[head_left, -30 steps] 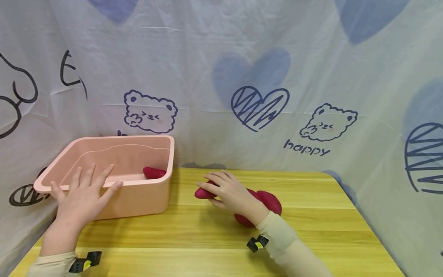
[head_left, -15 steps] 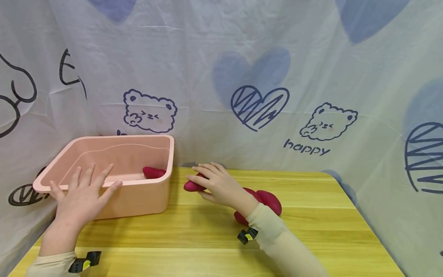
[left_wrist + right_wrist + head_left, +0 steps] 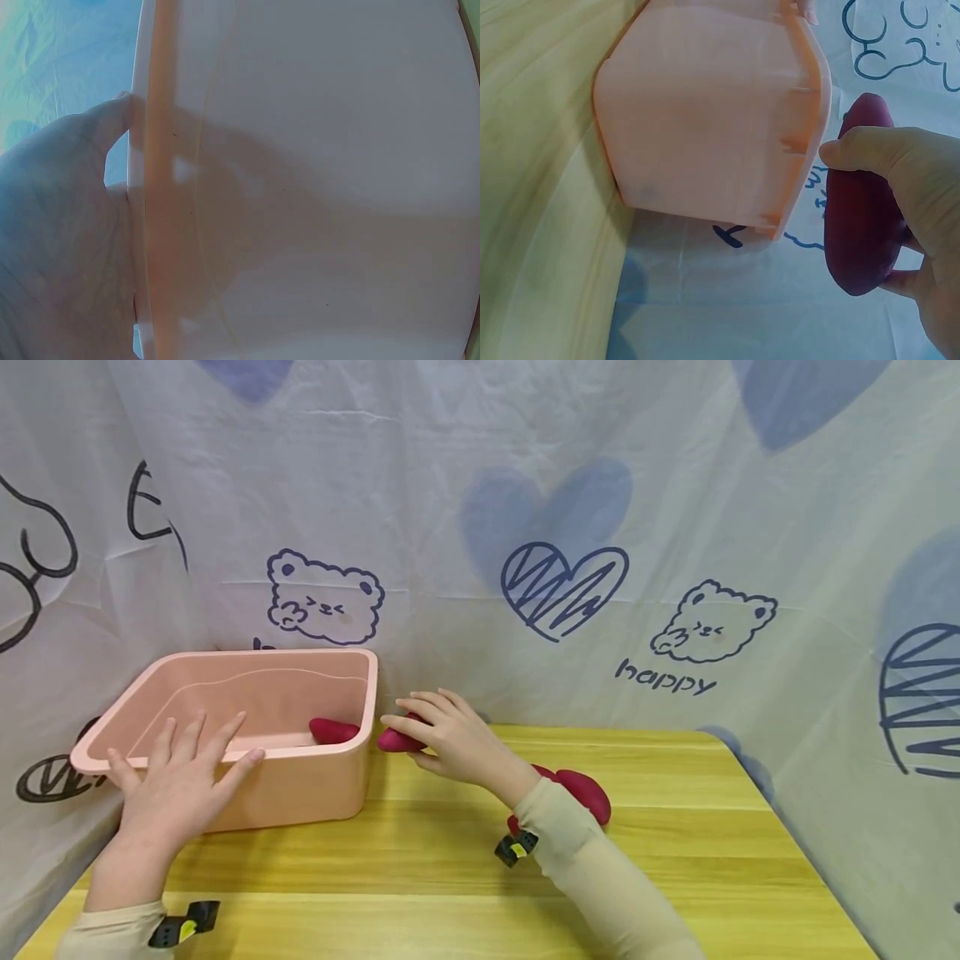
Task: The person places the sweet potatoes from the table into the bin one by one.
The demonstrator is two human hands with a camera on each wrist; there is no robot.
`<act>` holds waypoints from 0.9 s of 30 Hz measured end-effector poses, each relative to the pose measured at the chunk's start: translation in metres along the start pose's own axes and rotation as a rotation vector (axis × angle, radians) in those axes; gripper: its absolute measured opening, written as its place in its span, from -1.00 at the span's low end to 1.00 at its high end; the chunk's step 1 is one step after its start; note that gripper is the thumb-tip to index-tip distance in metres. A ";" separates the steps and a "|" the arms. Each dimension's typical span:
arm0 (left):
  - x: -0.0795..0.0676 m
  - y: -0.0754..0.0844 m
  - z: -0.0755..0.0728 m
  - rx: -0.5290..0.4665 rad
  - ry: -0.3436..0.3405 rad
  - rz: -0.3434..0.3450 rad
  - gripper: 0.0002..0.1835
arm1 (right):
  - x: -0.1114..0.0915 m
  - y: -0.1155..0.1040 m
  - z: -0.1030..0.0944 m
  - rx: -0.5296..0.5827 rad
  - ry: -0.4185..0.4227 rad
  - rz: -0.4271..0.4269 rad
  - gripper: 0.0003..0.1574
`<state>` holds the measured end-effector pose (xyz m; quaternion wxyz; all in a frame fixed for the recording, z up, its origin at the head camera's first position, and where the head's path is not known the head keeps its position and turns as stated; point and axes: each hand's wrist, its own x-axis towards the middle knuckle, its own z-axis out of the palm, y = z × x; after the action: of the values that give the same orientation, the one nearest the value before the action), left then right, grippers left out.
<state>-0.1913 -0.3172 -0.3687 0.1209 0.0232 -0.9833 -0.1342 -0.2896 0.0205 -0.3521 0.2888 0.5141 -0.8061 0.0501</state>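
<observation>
A crimson sweet potato, smooth with tapered ends, is held by my right hand just right of the pink plastic bin. The right wrist view shows my thumb across this sweet potato, raised at about rim height. My left hand lies over the bin's near rim with fingers straight and spread. In the left wrist view the bin wall fills most of the picture beside that hand. Another sweet potato rests inside the bin at its right end, partly hidden by the rim.
More sweet potatoes lie on the yellow wood-grain table, partly behind my right forearm. A pale curtain printed with hearts and bears hangs right behind the table and along both sides.
My right hand has carried the sweet potato left and away from me, from mid-table to beside the bin's right end. The left hand and bin stay put.
</observation>
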 end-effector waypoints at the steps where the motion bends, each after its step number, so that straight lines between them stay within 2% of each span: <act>1: 0.000 0.000 0.000 0.001 0.001 0.000 -0.20 | 0.003 0.000 -0.001 -0.005 0.000 -0.003 -0.34; 10: 0.002 0.001 -0.002 0.010 0.004 0.003 -0.20 | 0.026 0.003 0.005 -0.037 0.005 -0.031 -0.38; 27: 0.000 0.000 0.000 0.008 0.014 0.001 -0.21 | 0.060 0.011 0.025 -0.069 -0.025 0.008 -0.41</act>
<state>-0.1918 -0.3171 -0.3690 0.1276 0.0239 -0.9830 -0.1298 -0.3280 -0.0316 -0.3392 0.2960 0.5012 -0.8129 0.0171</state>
